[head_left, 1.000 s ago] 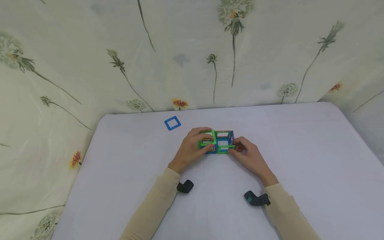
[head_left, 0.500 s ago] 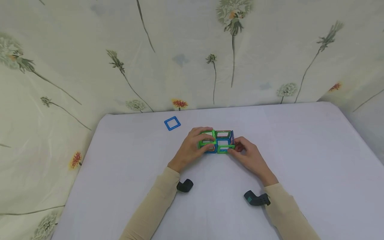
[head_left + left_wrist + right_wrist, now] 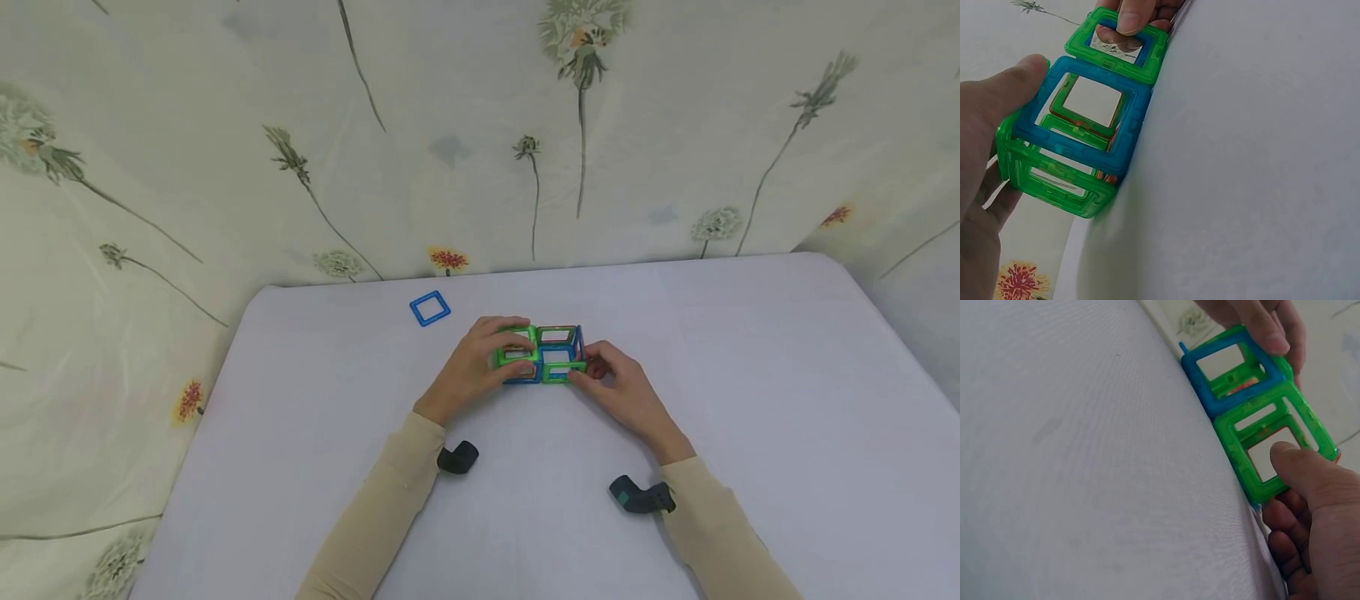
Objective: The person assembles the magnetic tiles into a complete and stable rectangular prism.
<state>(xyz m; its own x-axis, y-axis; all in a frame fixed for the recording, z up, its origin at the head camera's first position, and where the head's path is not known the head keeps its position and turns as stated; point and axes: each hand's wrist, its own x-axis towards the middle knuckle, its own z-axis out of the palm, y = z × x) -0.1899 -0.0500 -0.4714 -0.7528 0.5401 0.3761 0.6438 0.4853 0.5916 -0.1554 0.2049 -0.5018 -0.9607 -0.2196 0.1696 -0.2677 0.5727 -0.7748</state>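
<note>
Square magnetic tiles, green and blue frames, are joined into two box shapes side by side on the white table. In the head view my left hand (image 3: 472,358) grips the left box, thumb on the near side and fingers over the top and far side. A blue tile (image 3: 1072,149) forms that box's near face in the left wrist view. At the right box, my right hand (image 3: 628,393) pinches the green near tile (image 3: 1235,450), its thumb on the face and the other fingers curled at the side. The right box's top looks open. Fingers hide parts of both boxes.
A loose blue square tile (image 3: 437,318) lies flat toward the back of the white table (image 3: 750,375), left of the boxes. Behind the table hangs a flower-printed cloth (image 3: 637,150). Dark wrist mounts (image 3: 459,458) stick out from both sleeves.
My left forearm has shifted very slightly to the left. Both hands keep their holds, and the tile boxes stay practically where they were.
</note>
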